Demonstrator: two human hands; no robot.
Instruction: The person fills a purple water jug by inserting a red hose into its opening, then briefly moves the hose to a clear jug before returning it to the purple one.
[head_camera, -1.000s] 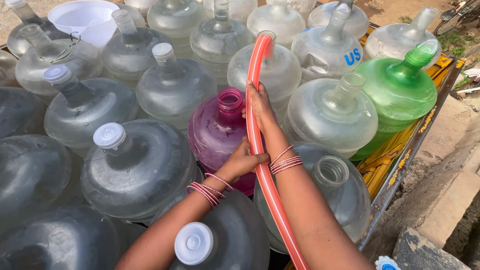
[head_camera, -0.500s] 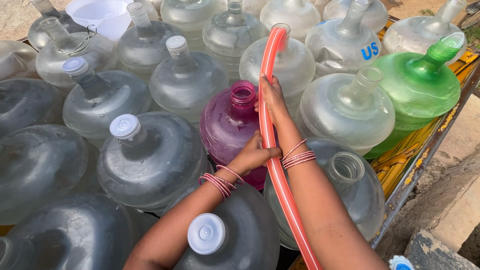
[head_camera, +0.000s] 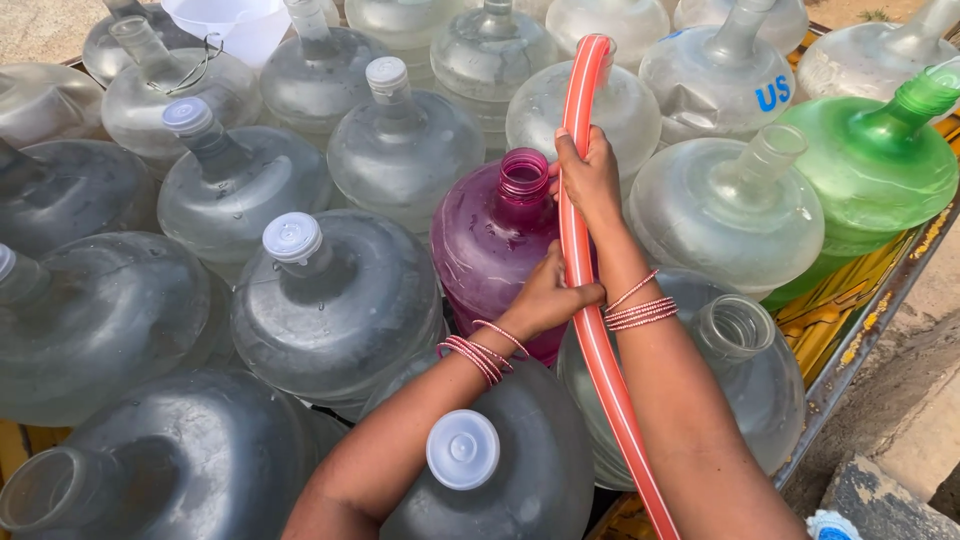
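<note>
The orange hose (head_camera: 590, 300) is held upright just right of the purple jug (head_camera: 500, 250), its open end above the jug's mouth. It is gripped high by the closed right hand (head_camera: 588, 180) and lower by the left hand (head_camera: 545, 300), also wrapped around it.

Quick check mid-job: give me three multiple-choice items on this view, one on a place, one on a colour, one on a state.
1. Where is the right hand?
A. high on the orange-red flexible hose
B. on a white cap
C. on the cart edge

2. What colour is the big plastic jug nearest both hands?
A. green
B. magenta
C. clear

3. The mouth of that jug is:
A. capped white
B. uncapped
C. plugged by the hose

Answers: 1 A, its fingers wrap the hose near the top. 2 B, tinted magenta beside the left hand. 3 B, the open neck shows, the hose passing beside it.
</note>
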